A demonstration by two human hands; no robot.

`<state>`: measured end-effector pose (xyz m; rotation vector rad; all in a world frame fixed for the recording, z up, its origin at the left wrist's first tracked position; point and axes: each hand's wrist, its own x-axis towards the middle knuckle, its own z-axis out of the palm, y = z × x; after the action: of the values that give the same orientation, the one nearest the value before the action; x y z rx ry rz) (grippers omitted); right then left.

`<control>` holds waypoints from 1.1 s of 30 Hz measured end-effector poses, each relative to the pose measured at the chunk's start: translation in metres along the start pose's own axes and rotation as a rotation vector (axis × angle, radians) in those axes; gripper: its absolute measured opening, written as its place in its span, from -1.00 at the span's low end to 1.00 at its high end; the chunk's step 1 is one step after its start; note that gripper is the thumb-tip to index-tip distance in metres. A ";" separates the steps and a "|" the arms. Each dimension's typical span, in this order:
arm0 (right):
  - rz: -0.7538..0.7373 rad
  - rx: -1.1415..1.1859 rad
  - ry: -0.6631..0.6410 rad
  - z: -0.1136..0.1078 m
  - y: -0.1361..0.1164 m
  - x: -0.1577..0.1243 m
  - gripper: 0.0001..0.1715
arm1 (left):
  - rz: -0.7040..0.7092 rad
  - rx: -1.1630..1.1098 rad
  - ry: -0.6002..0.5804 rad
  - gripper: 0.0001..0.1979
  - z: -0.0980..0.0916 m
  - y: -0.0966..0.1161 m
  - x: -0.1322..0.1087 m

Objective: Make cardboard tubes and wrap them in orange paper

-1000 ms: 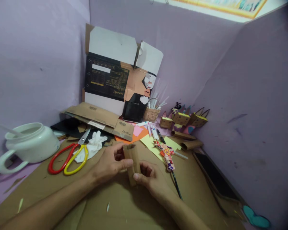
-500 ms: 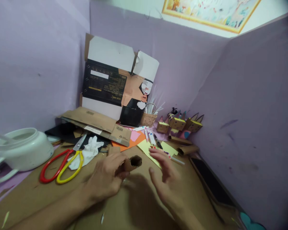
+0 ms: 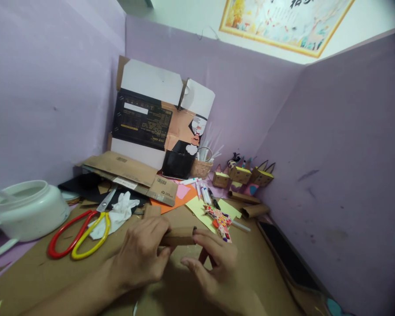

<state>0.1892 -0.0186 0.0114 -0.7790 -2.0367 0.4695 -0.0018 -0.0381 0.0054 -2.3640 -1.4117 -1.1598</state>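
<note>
A short, faceted brown cardboard tube (image 3: 178,237) lies level above the cardboard work surface (image 3: 184,289). My left hand (image 3: 143,250) is closed around its left end, with fingers on top and thumb below. My right hand (image 3: 213,259) is at the other end, where the fingertips meet the tube's rim. Its thumb stays apart from the tube, so a gap shows between thumb and fingers. Behind my left hand, a small flat cardboard piece (image 3: 152,211) is partly covered.
Large scissors (image 3: 94,226), a white tissue (image 3: 123,208) and a white pot (image 3: 33,215) stand left. Behind are folded cardboard (image 3: 128,166), markers (image 3: 204,193), yellow paper (image 3: 197,210) and a patterned paper piece (image 3: 220,219). At right are cardboard tubes (image 3: 255,210), animal-faced boxes (image 3: 240,174) and a dark tablet-like slab (image 3: 289,250).
My right hand has moved left to the tube's end. The tube has turned from showing its open end to lying sideways. The camera view has shifted slightly.
</note>
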 end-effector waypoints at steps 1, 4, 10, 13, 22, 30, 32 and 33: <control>0.063 0.010 -0.024 0.002 0.001 0.000 -0.68 | 0.000 0.007 -0.005 -0.82 0.001 0.000 -0.001; 0.269 0.070 -0.098 0.004 0.004 0.002 -0.75 | -0.019 -0.018 -0.098 -0.89 0.002 0.002 -0.006; 0.349 0.507 -0.377 -0.014 0.007 0.012 -0.65 | -0.208 -0.534 -0.277 -0.80 -0.013 0.013 -0.002; 0.386 0.660 -0.611 -0.016 0.004 0.010 -0.59 | -0.338 -0.808 -0.334 -0.78 -0.018 0.018 0.001; 0.570 0.803 -0.867 0.001 0.010 -0.028 -0.64 | -0.446 -0.864 -0.797 -0.90 -0.009 0.032 -0.011; 0.901 0.975 -0.688 0.016 0.009 -0.029 -0.49 | -0.575 -0.844 -0.899 -0.83 -0.007 0.009 0.000; 0.913 1.080 -0.572 0.019 0.011 -0.030 -0.40 | -0.558 -0.915 -0.928 -0.81 -0.005 0.004 0.003; 0.905 1.118 -0.538 0.020 0.012 -0.031 -0.38 | -0.550 -0.968 -0.935 -0.80 -0.004 0.003 0.004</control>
<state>0.1899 -0.0311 -0.0250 -0.8199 -1.3232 2.2584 -0.0009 -0.0388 0.0116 -3.6582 -2.2473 -0.9818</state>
